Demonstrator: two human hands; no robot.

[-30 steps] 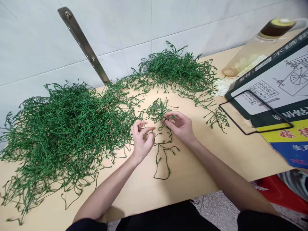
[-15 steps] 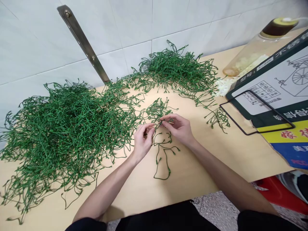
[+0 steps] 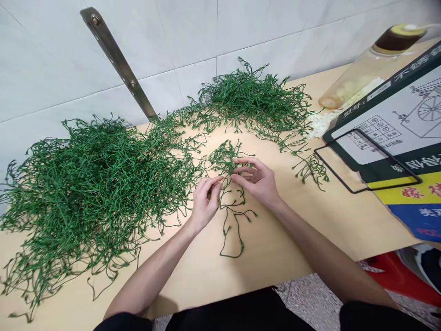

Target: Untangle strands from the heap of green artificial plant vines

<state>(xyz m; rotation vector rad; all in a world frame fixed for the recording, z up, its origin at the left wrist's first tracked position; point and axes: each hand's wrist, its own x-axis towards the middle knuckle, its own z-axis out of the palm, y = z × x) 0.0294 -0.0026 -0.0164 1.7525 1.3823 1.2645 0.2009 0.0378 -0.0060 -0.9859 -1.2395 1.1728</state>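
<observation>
My left hand (image 3: pixel 205 200) is closed in a pinch on a thin green artificial stem (image 3: pixel 225 183), mostly hidden by the fingertips. Just right of it, my right hand (image 3: pixel 257 180) has its thumb and fingers apart, close to the same stem and a small bunch of green stems (image 3: pixel 224 154). Below the hands, a few joined green stems (image 3: pixel 237 212) with knobbed tips trail over the table, one bent into a loop (image 3: pixel 231 255). A large tangled heap of the same stems (image 3: pixel 103 184) spreads left of my left hand.
Another stem heap (image 3: pixel 255 94) lies against the tiled wall. A metal bracket (image 3: pixel 119 64) rises at the back. On the right are a plastic bottle (image 3: pixel 365 73), white pieces (image 3: pixel 319 124), a printed box (image 3: pixel 389 133), a black wire frame (image 3: pixel 358 191) and a few stems (image 3: pixel 313 170).
The fingers of my right hand have parted and drawn slightly away from the stem. My left hand stays nearly in place, and the heaps look unchanged.
</observation>
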